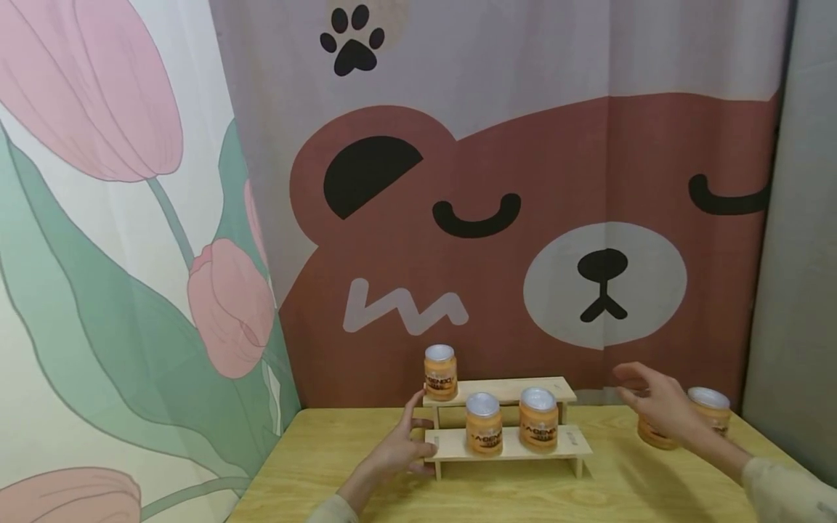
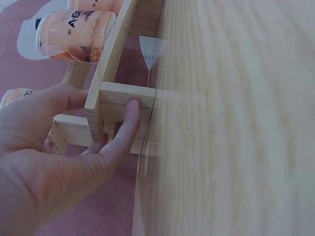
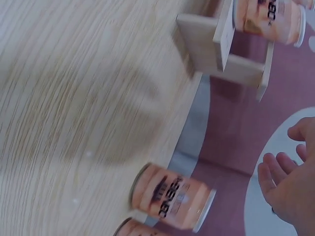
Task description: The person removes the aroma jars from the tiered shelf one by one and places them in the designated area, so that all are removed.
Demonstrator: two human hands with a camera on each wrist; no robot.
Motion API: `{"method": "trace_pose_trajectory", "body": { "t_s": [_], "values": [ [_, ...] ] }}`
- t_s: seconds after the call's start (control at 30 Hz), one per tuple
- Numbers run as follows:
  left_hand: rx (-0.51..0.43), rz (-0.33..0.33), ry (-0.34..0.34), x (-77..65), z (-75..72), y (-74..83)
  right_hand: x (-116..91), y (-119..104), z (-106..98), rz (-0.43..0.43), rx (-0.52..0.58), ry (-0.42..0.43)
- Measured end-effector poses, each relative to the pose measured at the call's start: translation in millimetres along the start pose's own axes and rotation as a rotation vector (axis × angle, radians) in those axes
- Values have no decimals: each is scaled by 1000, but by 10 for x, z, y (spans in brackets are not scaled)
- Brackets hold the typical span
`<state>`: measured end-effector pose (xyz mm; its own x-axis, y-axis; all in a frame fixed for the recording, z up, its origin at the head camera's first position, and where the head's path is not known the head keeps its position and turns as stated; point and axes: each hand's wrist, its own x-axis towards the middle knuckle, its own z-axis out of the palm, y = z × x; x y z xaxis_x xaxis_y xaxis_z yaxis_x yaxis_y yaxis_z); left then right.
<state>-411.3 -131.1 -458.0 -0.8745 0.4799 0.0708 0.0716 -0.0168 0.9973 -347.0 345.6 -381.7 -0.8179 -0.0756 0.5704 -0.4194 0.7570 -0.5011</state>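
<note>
A two-tier wooden stand (image 1: 458, 443) stands on the table. On its upper tier, at the left end, sits an orange can (image 1: 441, 374) with a silver lid. Two matching cans (image 1: 484, 427) stand upright on the lower tier. My left hand (image 1: 399, 443) grips the stand's left end; in the left wrist view a fingertip (image 2: 133, 105) presses the wooden leg and other fingers pass behind the board. My right hand (image 1: 660, 403) hangs in the air with loosely bent fingers and holds nothing. Behind it in the head view are two more orange cans (image 3: 170, 196), partly covered by the hand and wrist.
The wooden table (image 1: 314, 450) meets a curtain (image 1: 392, 254) printed with a bear face at the back. A tulip-printed curtain (image 1: 118, 290) hangs on the left, and a grey panel (image 1: 798, 254) rises on the right.
</note>
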Motion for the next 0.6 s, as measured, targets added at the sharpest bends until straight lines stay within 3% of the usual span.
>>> {"method": "trace_pose_trajectory", "body": {
  "t_s": [0.2, 0.6],
  "values": [
    [12, 2, 6, -15, 0, -16, -15, -217, 102, -16, 80, -5],
    [16, 3, 21, -12, 18, -15, 54, -561, 287, -112, 112, 75]
  ]
}}
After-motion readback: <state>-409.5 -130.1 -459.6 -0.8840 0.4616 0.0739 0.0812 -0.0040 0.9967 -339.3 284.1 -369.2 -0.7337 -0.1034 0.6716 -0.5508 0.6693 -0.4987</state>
